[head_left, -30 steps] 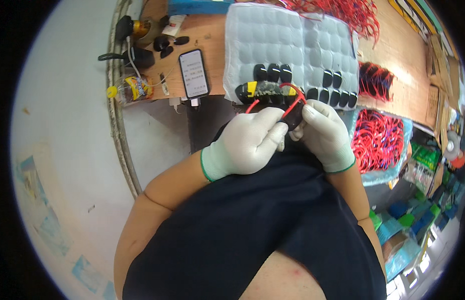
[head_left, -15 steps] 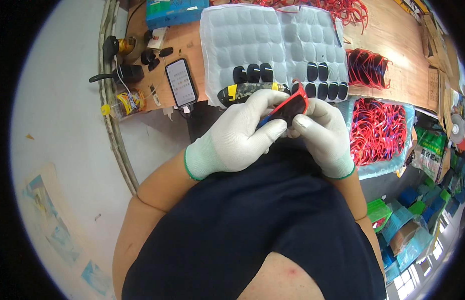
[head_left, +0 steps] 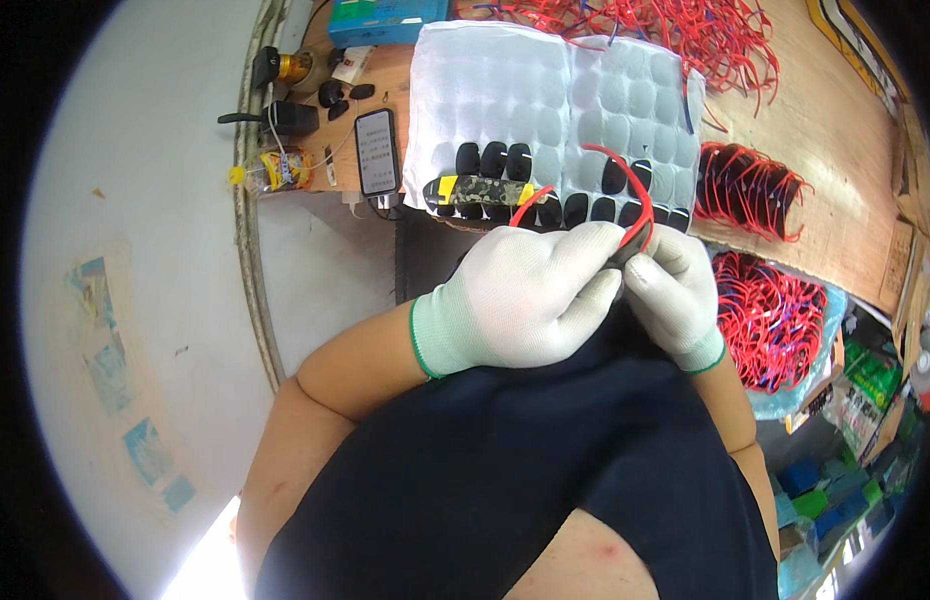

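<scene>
Both of my hands wear white knit gloves with green cuffs, and together they grip one pair of red-framed sunglasses (head_left: 642,190). My left hand (head_left: 545,295) has its thumb and fingers closed on the frame. My right hand (head_left: 675,295) pinches the same frame near a dark lens. The red temples point up and away from me; the gloves hide much of the front. Just beyond lies a white moulded tray (head_left: 495,75) with several dark lenses (head_left: 493,160) in its hollows. A long camouflage-and-yellow object (head_left: 485,191) rests across its near left part.
Left of the tray is a phone (head_left: 377,150) with a lit screen, and beyond it a blue box (head_left: 385,20). Red frames lie heaped (head_left: 685,40) at the back. A row of frames with lenses (head_left: 750,190) and a lined box of red frames (head_left: 770,320) are at right.
The sunglasses have turned in my hands, so both red temples now stick up away from me. My hands have shifted slightly nearer and right, and the whole view has moved a little.
</scene>
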`<state>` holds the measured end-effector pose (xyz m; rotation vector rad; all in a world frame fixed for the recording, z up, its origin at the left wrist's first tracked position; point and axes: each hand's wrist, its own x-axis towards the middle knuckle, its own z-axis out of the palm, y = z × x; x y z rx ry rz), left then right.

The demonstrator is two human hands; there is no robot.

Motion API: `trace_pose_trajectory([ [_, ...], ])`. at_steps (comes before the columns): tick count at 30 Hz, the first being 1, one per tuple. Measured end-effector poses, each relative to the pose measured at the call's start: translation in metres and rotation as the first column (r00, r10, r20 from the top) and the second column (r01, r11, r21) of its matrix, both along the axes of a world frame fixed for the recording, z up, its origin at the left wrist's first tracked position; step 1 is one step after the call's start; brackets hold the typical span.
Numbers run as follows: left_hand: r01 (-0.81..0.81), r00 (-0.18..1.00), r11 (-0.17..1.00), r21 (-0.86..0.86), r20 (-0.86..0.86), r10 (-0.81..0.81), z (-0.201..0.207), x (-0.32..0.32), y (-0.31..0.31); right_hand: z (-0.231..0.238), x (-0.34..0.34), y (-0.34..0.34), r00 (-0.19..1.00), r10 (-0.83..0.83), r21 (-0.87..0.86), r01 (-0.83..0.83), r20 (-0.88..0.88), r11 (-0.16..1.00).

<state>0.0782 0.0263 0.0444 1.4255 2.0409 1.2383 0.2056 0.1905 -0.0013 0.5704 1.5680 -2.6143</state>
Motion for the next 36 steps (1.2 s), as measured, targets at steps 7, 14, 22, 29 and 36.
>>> trace_pose_trajectory([
  [7, 0.124, 0.992, 0.977, -0.173, -0.006, -0.127, 0.006, 0.006, -0.008, 0.003, -0.018, 0.04, 0.861, 0.401, 0.69, -0.082, -0.314, 0.719],
  [14, -0.534, 0.774, 0.787, -0.308, 0.196, 0.602, -0.064, -0.074, -0.032, 0.016, -0.021, 0.031, 0.777, 0.595, 0.77, -0.248, -0.205, 0.589],
  [22, -0.482, 0.876, 0.532, -0.696, -0.386, 0.289, -0.146, -0.104, -0.041, 0.031, -0.017, -0.012, 0.959, 0.283, 0.675, -0.229, 0.032, 0.701],
  [29, -0.431, 0.866, 0.603, -0.672, -0.121, 0.485, -0.154, -0.125, -0.049, 0.015, -0.02, -0.052, 0.985, 0.137, 0.506, -0.063, -0.109, 0.86],
  [36, -0.116, 0.476, 0.981, -0.158, 0.858, 0.194, -0.069, -0.095, -0.057, 0.01, -0.027, -0.077, 0.98, -0.196, 0.388, 0.173, 0.02, 0.905],
])
